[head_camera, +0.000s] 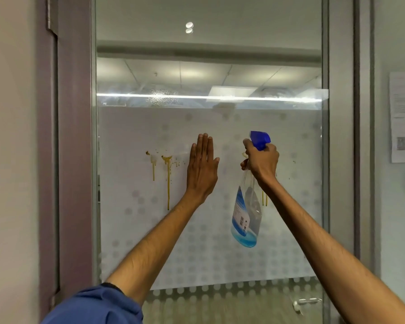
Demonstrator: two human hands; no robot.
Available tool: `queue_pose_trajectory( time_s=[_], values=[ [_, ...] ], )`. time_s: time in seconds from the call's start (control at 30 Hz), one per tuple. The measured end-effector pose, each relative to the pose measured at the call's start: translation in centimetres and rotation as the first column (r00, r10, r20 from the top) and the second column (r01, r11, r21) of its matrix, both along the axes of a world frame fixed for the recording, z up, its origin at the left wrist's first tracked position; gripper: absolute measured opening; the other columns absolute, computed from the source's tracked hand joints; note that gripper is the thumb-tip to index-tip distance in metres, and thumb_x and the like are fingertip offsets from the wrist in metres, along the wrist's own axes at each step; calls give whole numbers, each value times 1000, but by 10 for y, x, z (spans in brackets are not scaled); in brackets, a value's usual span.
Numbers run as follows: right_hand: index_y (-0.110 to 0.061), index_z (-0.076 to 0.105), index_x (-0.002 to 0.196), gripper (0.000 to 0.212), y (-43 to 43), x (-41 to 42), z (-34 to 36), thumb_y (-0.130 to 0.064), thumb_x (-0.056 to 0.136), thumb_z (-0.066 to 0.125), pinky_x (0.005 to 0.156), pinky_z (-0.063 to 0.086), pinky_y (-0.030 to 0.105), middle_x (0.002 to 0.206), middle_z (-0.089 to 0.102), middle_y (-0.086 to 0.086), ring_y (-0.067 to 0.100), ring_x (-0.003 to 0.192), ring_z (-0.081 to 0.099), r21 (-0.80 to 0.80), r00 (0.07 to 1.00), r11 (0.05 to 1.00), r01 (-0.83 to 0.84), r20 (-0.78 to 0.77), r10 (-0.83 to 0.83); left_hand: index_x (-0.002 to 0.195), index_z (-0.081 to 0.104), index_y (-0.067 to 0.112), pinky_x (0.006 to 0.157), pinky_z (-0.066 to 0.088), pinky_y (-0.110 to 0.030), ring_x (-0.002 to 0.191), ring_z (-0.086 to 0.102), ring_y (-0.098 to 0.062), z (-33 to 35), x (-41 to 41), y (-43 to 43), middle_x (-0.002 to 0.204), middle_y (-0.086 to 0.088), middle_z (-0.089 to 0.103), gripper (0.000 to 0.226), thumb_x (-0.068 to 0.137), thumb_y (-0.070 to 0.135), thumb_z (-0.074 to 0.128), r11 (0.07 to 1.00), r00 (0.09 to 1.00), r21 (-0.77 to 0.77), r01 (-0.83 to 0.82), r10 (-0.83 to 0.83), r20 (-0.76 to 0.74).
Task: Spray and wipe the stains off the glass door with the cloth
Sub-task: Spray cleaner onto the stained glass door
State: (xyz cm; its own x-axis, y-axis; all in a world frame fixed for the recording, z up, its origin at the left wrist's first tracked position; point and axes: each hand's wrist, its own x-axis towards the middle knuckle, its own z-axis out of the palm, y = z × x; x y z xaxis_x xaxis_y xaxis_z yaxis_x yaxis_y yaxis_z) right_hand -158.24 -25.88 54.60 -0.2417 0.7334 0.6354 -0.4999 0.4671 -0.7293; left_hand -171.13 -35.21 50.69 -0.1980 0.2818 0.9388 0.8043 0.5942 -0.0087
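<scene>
Head view: left of centre on the glass door point(290, 206), yellow-brown drip stains point(168, 178) remain unwiped. The left hand point(202, 169) lies flat with fingers extended, empty. Right of centre, the right hand point(262, 160) grips the spray bottle point(246, 218), nozzle toward the glass; further stains point(264, 199) run behind it. No cloth is visible; wiping remains.

Left hand point(202, 168) raised flat, fingers together, right hand point(262, 160) fisted, arms outstretched

Purple door frame point(74, 136) at left, paper notices point(403, 115) on right wall — ceiling lights point(189, 27) reflected above
</scene>
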Motion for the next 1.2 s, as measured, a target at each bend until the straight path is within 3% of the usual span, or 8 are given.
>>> queue_pose_trajectory(
  time_s=[0.13, 0.23, 0.4, 0.6, 0.77, 1.0, 1.2],
  values=[
    [-21, 51, 73, 25, 13, 2, 5, -31, 91, 66, 54, 55, 28, 65, 58, 5, 17, 49, 61, 77, 998, 995, 55, 10, -56, 155, -2, 10, 125, -4, -41, 154, -7, -26, 3, 1, 20, 165, -12, -6, 62, 104, 39, 17, 1000, 1000, -12, -2, 2, 26],
    [-15, 55, 75, 26, 20, -1, 7, -31, 94, 62, 48, 45, 18, 65, 59, 9, 20, 53, 62, 121, 993, 987, 105, 45, -112, 155, 1, 8, 125, -4, -40, 154, -5, -26, 2, -3, 30, 165, -13, -5, 61, 105, 34, 22, 1000, 999, 9, 21, -21, 44],
    [-19, 51, 70, 24, 28, -6, -1, -21, 92, 62, 51, 48, 21, 65, 59, 11, 30, 62, 67, 153, 991, 983, 99, 71, -111, 155, 6, 5, 125, -1, -39, 154, 1, -27, -2, -9, 36, 165, -15, 2, 60, 105, 28, 30, 998, 1000, 52, 21, -22, 14],
    [-25, 48, 70, 26, 42, -4, -6, -23, 89, 66, 41, 42, 13, 59, 54, 0, 15, 49, 60, 149, 995, 986, 74, 58, -83, 154, 16, 0, 125, 5, -41, 153, 10, -30, 0, -7, 36, 163, -18, 12, 59, 104, 24, 36, 996, 998, 85, 20, -15, -59],
    [-21, 50, 67, 27, 60, 9, -8, -23, 86, 68, 43, 46, 19, 55, 53, -1, 11, 39, 59, 73, 997, 995, 73, 28, -75, 154, 17, -1, 125, 5, -42, 153, 10, -31, 2, 4, 45, 163, -20, 13, 60, 104, 25, 36, 995, 995, 85, 55, -48, -84],
    [-20, 51, 75, 22, 88, 32, -18, -24, 88, 68, 53, 56, 30, 68, 58, 5, 15, 46, 61, 21, 998, 998, 66, 23, -66, 156, 8, 2, 124, -8, -35, 154, 0, -28, -8, 31, 79, 165, -17, 2, 64, 105, 32, 31, 994, 996, 63, 91, -91, -8],
    [-19, 52, 75, 20, 108, 46, -38, -19, 87, 67, 47, 52, 24, 67, 58, 6, 14, 44, 61, 10, 996, 997, 72, 58, -72, 156, 4, 1, 125, -7, -37, 154, -5, -26, -31, 53, 104, 165, -16, -2, 67, 101, 36, 21, 992, 992, -8, 129, -129, 19]
  ],
)
